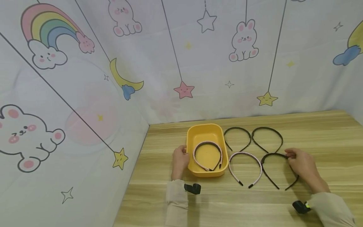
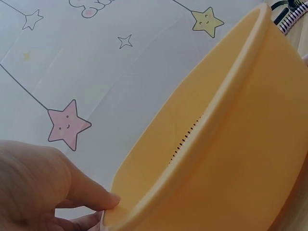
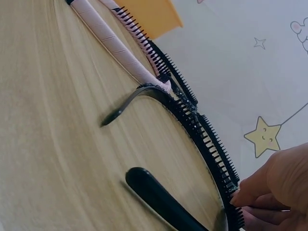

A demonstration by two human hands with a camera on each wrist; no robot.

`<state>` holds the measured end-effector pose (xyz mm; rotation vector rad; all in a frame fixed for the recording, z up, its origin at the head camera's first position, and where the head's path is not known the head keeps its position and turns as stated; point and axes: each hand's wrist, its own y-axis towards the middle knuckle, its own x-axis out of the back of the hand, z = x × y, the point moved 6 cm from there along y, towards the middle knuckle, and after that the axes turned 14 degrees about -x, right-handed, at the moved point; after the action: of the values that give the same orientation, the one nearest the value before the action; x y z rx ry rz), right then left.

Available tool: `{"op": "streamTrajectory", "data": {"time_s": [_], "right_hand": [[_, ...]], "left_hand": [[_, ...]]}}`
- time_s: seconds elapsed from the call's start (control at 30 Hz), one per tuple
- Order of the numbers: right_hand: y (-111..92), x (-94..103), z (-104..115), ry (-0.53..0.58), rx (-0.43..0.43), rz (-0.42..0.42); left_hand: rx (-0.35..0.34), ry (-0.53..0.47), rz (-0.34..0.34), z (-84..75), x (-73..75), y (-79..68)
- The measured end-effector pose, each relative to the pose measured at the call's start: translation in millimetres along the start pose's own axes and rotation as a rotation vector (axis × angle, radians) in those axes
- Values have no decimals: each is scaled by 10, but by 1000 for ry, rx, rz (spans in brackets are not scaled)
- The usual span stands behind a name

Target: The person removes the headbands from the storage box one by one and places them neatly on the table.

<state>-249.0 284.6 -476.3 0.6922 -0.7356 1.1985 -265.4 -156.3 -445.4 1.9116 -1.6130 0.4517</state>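
Observation:
My left hand point(image 1: 180, 159) grips the left rim of a yellow plastic bin point(image 1: 205, 133); in the left wrist view the thumb point(image 2: 103, 198) lies over the rim. Inside the bin sits a pink headband point(image 1: 208, 142) with dark comb teeth, and a black tip shows beside it. On the right, my right hand point(image 1: 302, 165) pinches a black toothed headband point(image 1: 275, 154) at the upper right of its arch. Its two ends point toward me, and the right wrist view shows thumb and fingers at the toothed band point(image 3: 192, 130).
A pink headband point(image 1: 245, 153) lies between the bin and the black one. Behind these are two thin black headbands point(image 1: 237, 127), side by side on the wooden table point(image 1: 235, 208). A patterned cloth point(image 1: 215, 72) hangs behind and along the left.

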Motion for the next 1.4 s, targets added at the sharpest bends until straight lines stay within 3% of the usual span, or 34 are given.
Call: {"op": "streamTrajectory", "data": {"time_s": [0.47, 0.83, 1.07, 1.4], "right_hand": [[-28, 4, 88, 16, 12, -22], [-7, 96, 573, 90, 98, -49], [22, 18, 823, 147, 87, 13], [68, -139, 1120, 251, 104, 23]], "left_hand": [[-3, 22, -1, 30, -12, -5], [-13, 7, -10, 36, -21, 11], [-16, 3, -14, 21, -9, 1], [-2, -21, -8, 18, -8, 3]]}}
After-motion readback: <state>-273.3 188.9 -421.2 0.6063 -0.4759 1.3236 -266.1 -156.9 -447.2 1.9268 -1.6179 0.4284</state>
